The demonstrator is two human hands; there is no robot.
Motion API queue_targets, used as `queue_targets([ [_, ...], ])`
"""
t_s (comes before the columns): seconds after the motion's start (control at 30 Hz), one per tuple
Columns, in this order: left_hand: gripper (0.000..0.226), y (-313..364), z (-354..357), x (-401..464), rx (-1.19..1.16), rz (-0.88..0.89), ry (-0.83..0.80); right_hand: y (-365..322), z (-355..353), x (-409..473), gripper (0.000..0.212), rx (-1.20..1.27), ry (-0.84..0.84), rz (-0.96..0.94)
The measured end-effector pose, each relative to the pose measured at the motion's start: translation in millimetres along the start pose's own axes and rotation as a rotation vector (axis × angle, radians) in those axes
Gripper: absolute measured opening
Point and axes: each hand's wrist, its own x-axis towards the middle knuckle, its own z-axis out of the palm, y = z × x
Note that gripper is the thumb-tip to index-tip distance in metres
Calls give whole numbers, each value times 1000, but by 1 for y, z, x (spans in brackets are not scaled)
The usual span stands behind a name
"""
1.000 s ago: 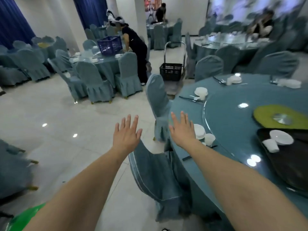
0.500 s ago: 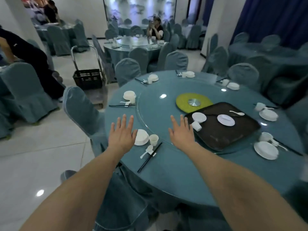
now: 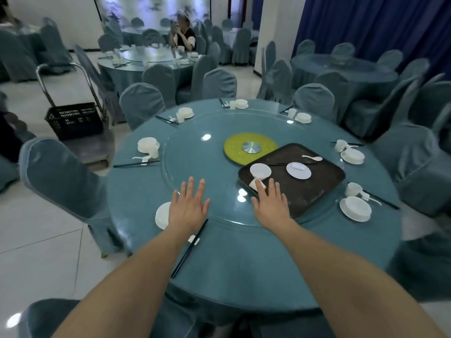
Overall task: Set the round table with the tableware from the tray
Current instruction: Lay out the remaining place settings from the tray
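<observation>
White bowl [image 3: 260,171], cup [image 3: 257,184] and plate [image 3: 298,170] await on the tray [image 3: 317,189]; left hand [image 3: 189,209] and right hand [image 3: 271,206] hover flat-fingered, empty, reach pending.

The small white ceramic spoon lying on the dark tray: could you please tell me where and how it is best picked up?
Pinch the small white ceramic spoon by its slim handle, the left end, coming from above. It lies flat on the dark tray with its wider bowl end to the right, so the handle looks easiest to lift.
</observation>
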Motion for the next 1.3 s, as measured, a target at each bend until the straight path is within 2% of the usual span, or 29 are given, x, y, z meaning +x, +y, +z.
queue_targets([
  [0.37, 64, 78, 69, 85, 3, 11, -109, 91, 36, 71, 61, 75, -129, 113],
  [0.67, 63, 116, 136, 102, -44, 56, -313, 158, 84, 73, 57, 86, -301, 226],
  [1.0, 61, 152, 209, 113, -88, 252, -521, 210, 134, 67, 56, 103, -440, 323],
  [1.07, 66, 152, 222, 112, -89, 279, -550, 213, 144, 66, 55, 109, -426, 333],
  [1.17, 56, 149, 233, 112, -106, 299, -574, 212, 154, 65, 52, 143, -366, 355],
  [1.3, 54, 146, 239, 112, -92, 305, -578, 206, 158, 69, 51, 107, -342, 381],
])
